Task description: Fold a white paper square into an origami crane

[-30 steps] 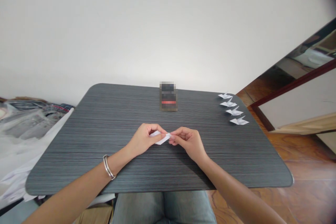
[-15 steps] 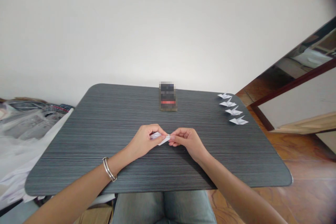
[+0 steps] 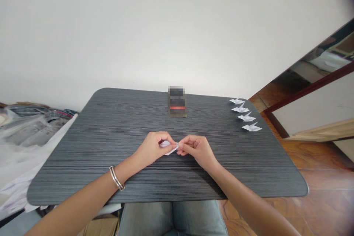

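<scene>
A small folded piece of white paper [image 3: 169,146] is pinched between both my hands above the middle of the dark grey table [image 3: 110,140]. My left hand [image 3: 152,148], with a silver bangle on its wrist, grips the paper's left part with thumb and fingers closed. My right hand [image 3: 197,148] pinches the paper's right tip, fingers curled. Most of the paper is hidden by my fingers.
Several finished white paper cranes [image 3: 245,116] stand in a row near the table's far right edge. A small dark upright object with a red stripe [image 3: 177,101] stands at the far middle edge. Plastic-wrapped clutter [image 3: 30,125] lies to the left; wooden floor to the right.
My hands have drawn slightly closer together on the paper, and less of it shows between my fingers. Nothing else has moved.
</scene>
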A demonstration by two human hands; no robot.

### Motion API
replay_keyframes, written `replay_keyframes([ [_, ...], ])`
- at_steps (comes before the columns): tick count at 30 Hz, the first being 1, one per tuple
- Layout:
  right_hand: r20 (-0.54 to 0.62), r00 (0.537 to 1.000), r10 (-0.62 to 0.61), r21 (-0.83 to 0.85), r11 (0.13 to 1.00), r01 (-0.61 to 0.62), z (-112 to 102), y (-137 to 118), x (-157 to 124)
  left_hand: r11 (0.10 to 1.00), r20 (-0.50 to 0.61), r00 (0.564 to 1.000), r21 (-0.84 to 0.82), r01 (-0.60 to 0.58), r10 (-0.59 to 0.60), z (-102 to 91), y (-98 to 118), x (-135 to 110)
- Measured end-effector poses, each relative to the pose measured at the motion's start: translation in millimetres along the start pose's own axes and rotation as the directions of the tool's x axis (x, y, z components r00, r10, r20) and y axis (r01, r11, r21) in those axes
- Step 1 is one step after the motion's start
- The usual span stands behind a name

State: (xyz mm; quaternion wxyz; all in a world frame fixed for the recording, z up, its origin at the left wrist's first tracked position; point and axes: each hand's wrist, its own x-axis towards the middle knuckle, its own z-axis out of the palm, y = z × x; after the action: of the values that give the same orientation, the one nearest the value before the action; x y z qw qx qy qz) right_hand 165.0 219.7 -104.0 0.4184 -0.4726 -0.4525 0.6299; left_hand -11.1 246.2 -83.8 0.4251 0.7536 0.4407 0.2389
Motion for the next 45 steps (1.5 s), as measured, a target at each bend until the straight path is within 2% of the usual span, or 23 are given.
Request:
replay_keyframes([
  [3, -0.007, 1.000, -0.008, 0.014, 1.000, 0.009, -0.2, 0.7, -0.1, 1.000, 0.011, 1.000, 0.000, 0.009, -0.009, -0.3, -1.1, 0.1],
  [9, -0.024, 0.997, -0.068, 0.039, 0.997, 0.069, -2.0, -1.3, -0.3, 0.987, -0.001, 0.998, -0.150, 0.056, -0.057, 0.8, -4.5, 0.0],
  [16, -0.028, 1.000, 0.002, 0.033, 0.999, -0.001, -1.3, 0.3, -0.1, 0.997, 0.007, 0.998, -0.037, 0.069, -0.069, 2.8, -4.6, -0.8],
  [21, -0.007, 0.999, 0.050, 0.056, 0.997, -0.049, -2.4, -2.9, 0.5, 0.994, 0.007, 0.995, -0.035, 0.101, -0.101, 2.5, -3.9, 0.1],
  [25, -0.012, 1.000, 0.023, 0.031, 0.999, -0.022, -4.0, -3.3, 1.0, 0.989, 0.002, 0.991, -0.063, 0.135, -0.135, 1.8, -5.0, 1.1],
  [29, 0.031, 0.999, -0.024, -0.039, 0.999, 0.025, -4.1, 0.0, 1.2, 0.987, 0.021, 0.992, -0.102, 0.124, -0.123, 2.6, -6.1, 0.8],
  [39, 0.044, 0.999, 0.016, -0.078, 0.997, -0.013, -0.1, 1.4, 1.6, 0.992, 0.036, 0.995, -0.081, 0.094, -0.091, 4.0, -4.7, 0.5],
  [45, 0.066, 0.998, 0.011, -0.080, 0.997, -0.006, 0.4, 2.5, 0.6, 0.983, 0.091, 0.989, -0.129, 0.130, -0.119, 4.0, -4.0, 0.7],
])
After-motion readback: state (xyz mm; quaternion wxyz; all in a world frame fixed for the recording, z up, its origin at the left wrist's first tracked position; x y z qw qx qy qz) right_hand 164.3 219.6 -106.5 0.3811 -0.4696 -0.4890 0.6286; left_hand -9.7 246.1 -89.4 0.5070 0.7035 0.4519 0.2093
